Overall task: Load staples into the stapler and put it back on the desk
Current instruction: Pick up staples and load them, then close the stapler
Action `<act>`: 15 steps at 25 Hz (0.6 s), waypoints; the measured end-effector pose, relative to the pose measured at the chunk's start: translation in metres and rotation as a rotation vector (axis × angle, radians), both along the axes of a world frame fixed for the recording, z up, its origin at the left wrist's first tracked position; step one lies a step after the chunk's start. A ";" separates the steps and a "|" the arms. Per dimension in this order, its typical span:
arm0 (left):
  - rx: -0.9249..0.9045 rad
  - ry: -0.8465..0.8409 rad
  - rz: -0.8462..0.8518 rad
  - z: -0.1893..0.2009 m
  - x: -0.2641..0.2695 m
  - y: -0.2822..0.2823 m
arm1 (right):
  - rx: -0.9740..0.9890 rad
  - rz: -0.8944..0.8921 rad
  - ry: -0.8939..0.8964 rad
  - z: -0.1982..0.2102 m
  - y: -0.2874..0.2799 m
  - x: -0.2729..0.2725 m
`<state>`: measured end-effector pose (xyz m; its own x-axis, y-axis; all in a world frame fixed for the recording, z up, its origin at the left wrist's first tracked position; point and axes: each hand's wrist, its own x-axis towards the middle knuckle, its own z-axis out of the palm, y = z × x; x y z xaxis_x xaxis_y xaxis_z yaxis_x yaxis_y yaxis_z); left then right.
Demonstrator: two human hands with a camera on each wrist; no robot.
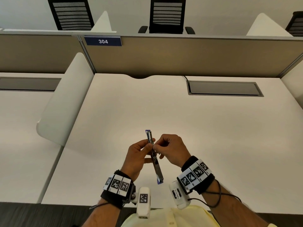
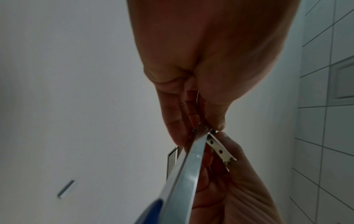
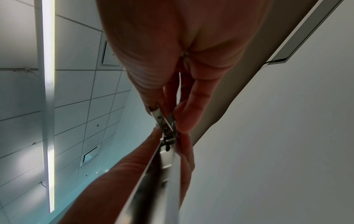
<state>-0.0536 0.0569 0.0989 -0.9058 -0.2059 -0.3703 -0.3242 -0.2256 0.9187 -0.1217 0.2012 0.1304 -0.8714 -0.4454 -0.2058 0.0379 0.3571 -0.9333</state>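
Held up above the white desk (image 1: 164, 115), well clear of its surface, near the front edge: a slim metal stapler (image 1: 157, 167) swung fully open, one chrome arm pointing away toward the partition, the other running back toward the body and ending in a blue tip. Gripped at the hinge by the left hand (image 1: 136, 158), thumb on top and fingers curled round the far side of the metal. Pinched from the other side by the right hand (image 1: 172, 151), thumb and forefinger pressed together at the same hinge point, remaining fingers curled loosely beneath. Seen from the left wrist: the long polished arm (image 2: 188, 178) running toward the lens with its blue end low in the picture, and beside it a narrow metal strip with small round holes (image 2: 220, 149) sticking out between the two hands' fingertips. Seen from the right wrist: the same perforated strip (image 3: 160, 116) caught between thumb and forefinger, the spring and hinge parts just below it, the left hand (image 3: 118, 174) wrapped around the body further down. Cannot tell whether any staples sit in the channel. Behind the desk, a beige partition with a blue plate (image 1: 103, 41) reading 304, a recessed grey cable tray (image 1: 224, 88) to the right, and black mesh chairs (image 1: 167, 15) beyond.
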 end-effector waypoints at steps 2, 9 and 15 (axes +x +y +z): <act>-0.001 0.004 0.014 -0.001 0.000 0.001 | 0.006 -0.019 0.004 0.001 -0.001 0.001; -0.012 -0.004 -0.009 -0.001 0.000 0.001 | -0.030 0.019 -0.033 0.003 0.001 0.002; 0.042 -0.013 0.007 0.001 0.001 0.000 | 0.050 0.137 -0.023 0.008 0.006 0.000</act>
<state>-0.0524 0.0571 0.1001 -0.8996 -0.1962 -0.3901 -0.3339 -0.2666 0.9041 -0.1219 0.2067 0.1389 -0.7980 -0.5484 -0.2501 0.0069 0.4067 -0.9135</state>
